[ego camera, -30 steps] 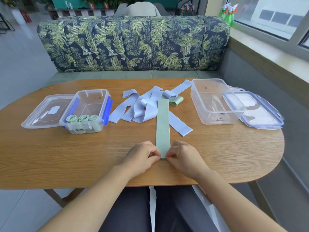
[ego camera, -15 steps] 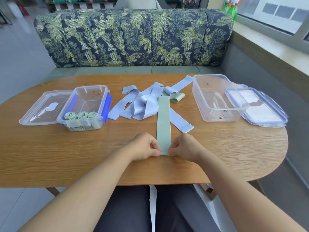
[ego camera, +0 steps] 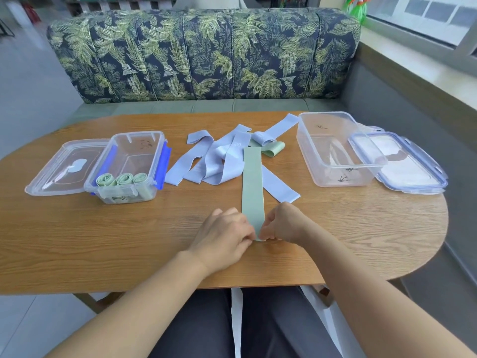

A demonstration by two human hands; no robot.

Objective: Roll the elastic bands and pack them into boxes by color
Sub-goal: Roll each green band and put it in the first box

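A green elastic band (ego camera: 252,184) lies flat and straight on the wooden table (ego camera: 103,241), pointing away from me. My left hand (ego camera: 224,233) and my right hand (ego camera: 284,223) pinch its near end from either side, where the end curls up. Behind it lies a heap of loose lilac bands (ego camera: 219,161) with another green band (ego camera: 272,149) partly under them. The clear box on the left (ego camera: 129,164) holds three rolled green bands (ego camera: 121,179). The clear box on the right (ego camera: 333,148) holds no bands.
A clear lid (ego camera: 64,167) lies left of the left box. A blue-edged lid (ego camera: 402,161) lies right of the right box. A leaf-patterned sofa (ego camera: 201,55) stands behind the table, and a window ledge runs along the right.
Both hands have closed in over the near end of the green band, and that end has begun to curl up. The camera has tipped slightly.
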